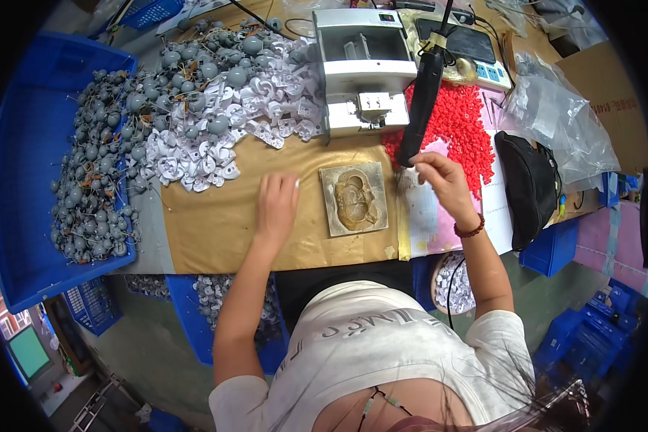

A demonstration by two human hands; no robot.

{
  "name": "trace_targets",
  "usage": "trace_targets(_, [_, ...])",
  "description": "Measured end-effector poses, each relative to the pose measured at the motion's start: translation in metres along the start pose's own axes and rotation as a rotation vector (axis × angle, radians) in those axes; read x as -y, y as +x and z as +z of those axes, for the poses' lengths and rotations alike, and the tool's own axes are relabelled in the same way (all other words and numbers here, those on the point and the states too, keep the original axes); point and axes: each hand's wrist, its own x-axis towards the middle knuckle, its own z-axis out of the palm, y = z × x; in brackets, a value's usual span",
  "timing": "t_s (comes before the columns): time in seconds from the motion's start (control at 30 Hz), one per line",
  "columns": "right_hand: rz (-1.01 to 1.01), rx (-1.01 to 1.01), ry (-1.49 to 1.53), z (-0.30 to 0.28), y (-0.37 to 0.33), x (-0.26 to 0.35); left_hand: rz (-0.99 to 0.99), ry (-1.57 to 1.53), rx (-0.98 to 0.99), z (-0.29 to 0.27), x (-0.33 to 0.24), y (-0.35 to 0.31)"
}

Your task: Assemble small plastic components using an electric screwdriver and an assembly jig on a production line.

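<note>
My left hand (277, 205) lies on the brown paper mat (216, 234), fingers stretched forward and nothing visible in them. A square metal fixture block (380, 209) with a hollowed, brownish recess sits to its right. My right hand (446, 183), with a dark red bead bracelet at the wrist, is raised to the right of the block. Its thumb and forefinger are pinched together beside the lower end of a black electric screwdriver (426, 93), which hangs tilted from above. Whether the fingertips touch the screwdriver or hold something small, I cannot tell.
White plastic parts (209, 158) and grey balls with wires (97, 158) are heaped left, beside a blue bin (29, 165). A grey-and-silver machine (363, 68) stands behind the block. Small red parts (457, 119), a black pouch (527, 191) and clear plastic bags (561, 122) lie right.
</note>
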Motion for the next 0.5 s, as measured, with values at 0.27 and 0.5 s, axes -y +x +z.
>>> trace_targets(0.27, [-0.105,0.150,0.031,0.050,-0.006,-0.001,0.121,-0.204,0.063,-0.016,-0.029,-0.007])
trace_targets(0.5, [-0.630,0.104,-0.394,0.073,0.006,0.002,0.008,-0.323,0.150,0.011,-0.083,0.008])
